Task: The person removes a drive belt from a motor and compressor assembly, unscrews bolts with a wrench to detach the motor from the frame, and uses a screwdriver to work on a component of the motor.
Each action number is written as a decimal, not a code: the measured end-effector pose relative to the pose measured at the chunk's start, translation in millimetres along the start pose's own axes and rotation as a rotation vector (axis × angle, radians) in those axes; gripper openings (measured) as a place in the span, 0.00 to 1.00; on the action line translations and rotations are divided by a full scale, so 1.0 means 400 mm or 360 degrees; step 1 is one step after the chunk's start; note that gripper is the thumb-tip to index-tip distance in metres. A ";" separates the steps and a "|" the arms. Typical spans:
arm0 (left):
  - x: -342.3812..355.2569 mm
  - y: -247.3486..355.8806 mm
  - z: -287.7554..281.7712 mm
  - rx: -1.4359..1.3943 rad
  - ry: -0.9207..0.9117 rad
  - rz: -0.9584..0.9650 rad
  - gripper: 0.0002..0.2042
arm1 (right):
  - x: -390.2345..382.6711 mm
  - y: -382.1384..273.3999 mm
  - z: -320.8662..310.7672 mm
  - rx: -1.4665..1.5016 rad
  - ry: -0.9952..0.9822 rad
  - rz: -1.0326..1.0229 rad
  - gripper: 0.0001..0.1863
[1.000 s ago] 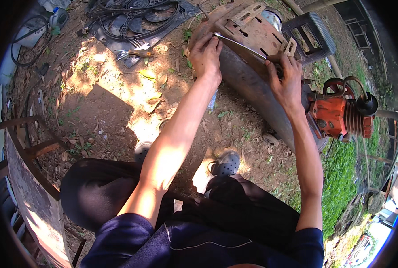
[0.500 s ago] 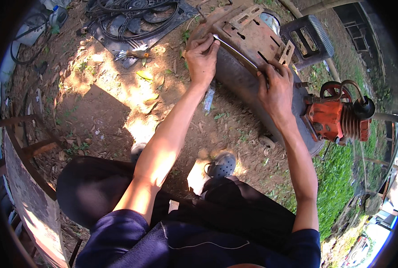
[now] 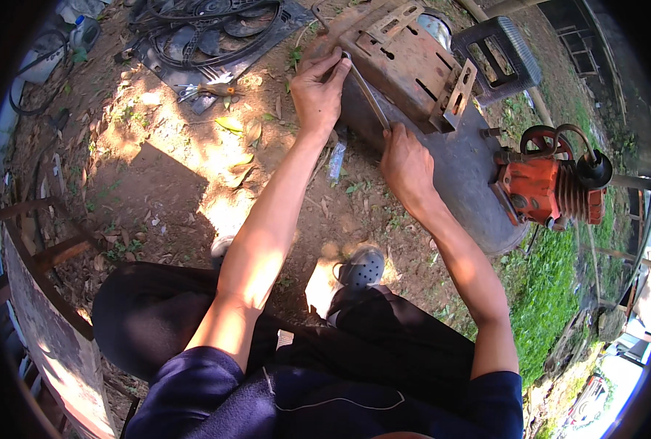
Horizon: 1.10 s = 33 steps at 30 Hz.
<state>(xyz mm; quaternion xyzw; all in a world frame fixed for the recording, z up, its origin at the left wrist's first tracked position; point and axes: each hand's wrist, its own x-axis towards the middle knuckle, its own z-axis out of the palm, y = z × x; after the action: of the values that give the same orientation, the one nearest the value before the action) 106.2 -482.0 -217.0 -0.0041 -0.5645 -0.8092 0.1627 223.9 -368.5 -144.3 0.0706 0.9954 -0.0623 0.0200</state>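
Observation:
A long, slim silver wrench [image 3: 368, 91] slants across the near side of a rusty air compressor tank [image 3: 466, 172]. My left hand [image 3: 317, 95] pinches around its upper end, where a small rounded head shows at the fingertips. Lower down, my right hand [image 3: 409, 162] is closed on the other end, knuckles up, and covers that tip. Beside the wrench is the tank's brown metal mounting plate [image 3: 402, 69], which has slots and two raised slotted brackets. What the wrench head touches is hidden by my left fingers.
An orange compressor pump [image 3: 534, 190] is fixed at the tank's right end. Behind the plate stands a black plastic frame [image 3: 497, 58]. A black radiator fan [image 3: 216, 33] and some hand tools [image 3: 212, 91] lie on the dirt at the upper left. A rusty metal frame [image 3: 55, 329] edges the left.
My right hand has moved left and down, off the plate's edge, and the wrench now points more steeply downward. My left hand has shifted slightly left with the wrench's upper end.

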 end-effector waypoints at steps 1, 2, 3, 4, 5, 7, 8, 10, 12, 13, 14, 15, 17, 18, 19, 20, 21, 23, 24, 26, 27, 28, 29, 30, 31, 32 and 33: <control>-0.005 0.004 0.004 -0.0028 0.0015 0.0009 0.12 | 0.004 0.009 0.002 0.0019 0.0020 -0.0010 0.11; -0.008 0.009 0.009 -0.0057 0.0030 0.0019 0.11 | 0.005 0.016 0.000 -0.0016 -0.0004 0.0006 0.11; -0.009 0.008 0.007 -0.0022 0.0043 0.0017 0.12 | 0.006 0.014 -0.002 -0.0042 -0.0029 0.0016 0.11; -0.010 0.007 0.007 0.0011 0.0057 0.0015 0.12 | 0.006 0.012 -0.005 -0.0069 -0.0053 0.0027 0.11; -0.012 0.007 0.008 0.0043 0.0071 0.0012 0.12 | 0.005 0.013 -0.011 -0.0121 -0.0033 0.0012 0.11; -0.019 0.019 0.011 0.0098 0.0085 0.0016 0.13 | 0.005 0.020 -0.026 -0.0225 0.0005 -0.0030 0.10; -0.021 0.025 0.012 0.0123 0.0091 0.0017 0.13 | 0.001 0.023 -0.035 -0.0246 0.0032 -0.0046 0.11; -0.015 0.014 0.008 0.0167 0.0093 0.0099 0.14 | -0.011 0.023 -0.058 -0.0284 0.0090 -0.0083 0.13; -0.017 0.010 0.009 0.0156 0.0096 0.0091 0.14 | -0.013 0.009 -0.100 -0.0371 0.0102 -0.0119 0.13; -0.020 0.014 0.012 0.0122 0.0096 0.0046 0.14 | -0.013 0.003 -0.124 -0.0417 0.0110 -0.0132 0.13; -0.023 0.019 0.015 0.0088 0.0095 0.0000 0.14 | -0.008 0.003 -0.145 -0.0492 0.0149 -0.0188 0.13; -0.025 0.024 0.016 0.0142 0.0103 -0.0010 0.13 | -0.001 -0.007 -0.177 -0.0562 0.0147 -0.0213 0.11; -0.024 0.028 0.003 0.0278 0.0128 -0.0023 0.13 | 0.022 -0.035 -0.234 -0.0679 0.0137 -0.0281 0.09; -0.025 0.024 0.000 0.0202 0.0147 -0.0003 0.13 | 0.048 -0.035 -0.260 -0.0710 0.0124 -0.0261 0.09; -0.030 0.012 0.006 0.0117 0.0157 0.0011 0.12 | 0.065 -0.040 -0.290 -0.0679 0.0219 -0.0291 0.09; -0.033 0.001 0.009 0.0036 0.0171 0.0027 0.12 | 0.090 -0.050 -0.315 -0.0661 0.0360 -0.0335 0.09; -0.038 0.004 0.014 0.0041 0.0165 0.0021 0.12 | 0.121 -0.047 -0.340 -0.0642 0.0442 -0.0426 0.09; -0.045 0.018 0.021 0.0056 0.0151 0.0017 0.11 | 0.190 -0.043 -0.372 -0.0532 0.0704 -0.0694 0.09; -0.042 0.023 0.024 0.0042 0.0123 0.0041 0.11 | 0.238 -0.049 -0.395 -0.0609 0.0847 -0.0857 0.09; -0.039 0.027 0.025 0.0029 0.0079 0.0090 0.10 | 0.290 -0.091 -0.446 -0.0637 0.0949 -0.1030 0.09; -0.044 0.025 0.026 -0.0011 0.0122 0.0030 0.09 | 0.299 -0.127 -0.476 -0.0606 0.0904 -0.1022 0.09; -0.063 0.029 0.068 -0.0123 0.0130 -0.0059 0.09 | 0.289 -0.154 -0.535 -0.0654 0.0852 -0.0973 0.09; -0.060 0.027 0.069 -0.0159 0.0175 -0.0109 0.09 | 0.299 -0.196 -0.563 -0.0618 0.0818 -0.0969 0.08; -0.056 0.023 0.064 -0.0334 0.0264 -0.0188 0.09 | 0.308 -0.233 -0.579 -0.0579 0.0781 -0.0971 0.08; -0.052 0.020 0.063 -0.0515 0.0349 -0.0269 0.10 | 0.311 -0.251 -0.586 -0.0547 0.0743 -0.0970 0.08; -0.051 0.017 0.065 -0.0704 0.0430 -0.0354 0.10 | 0.308 -0.234 -0.589 -0.0381 0.0859 -0.1063 0.10; -0.047 0.013 0.062 -0.0760 0.0441 -0.0382 0.10 | 0.273 -0.248 -0.574 -0.0178 0.0784 -0.0949 0.11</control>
<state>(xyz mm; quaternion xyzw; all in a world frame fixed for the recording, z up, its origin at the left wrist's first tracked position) 121.0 -455.8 -207.0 0.1349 -0.3270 -0.9254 0.1357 94.6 -421.7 89.8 -0.2100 0.9491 0.0079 -0.2348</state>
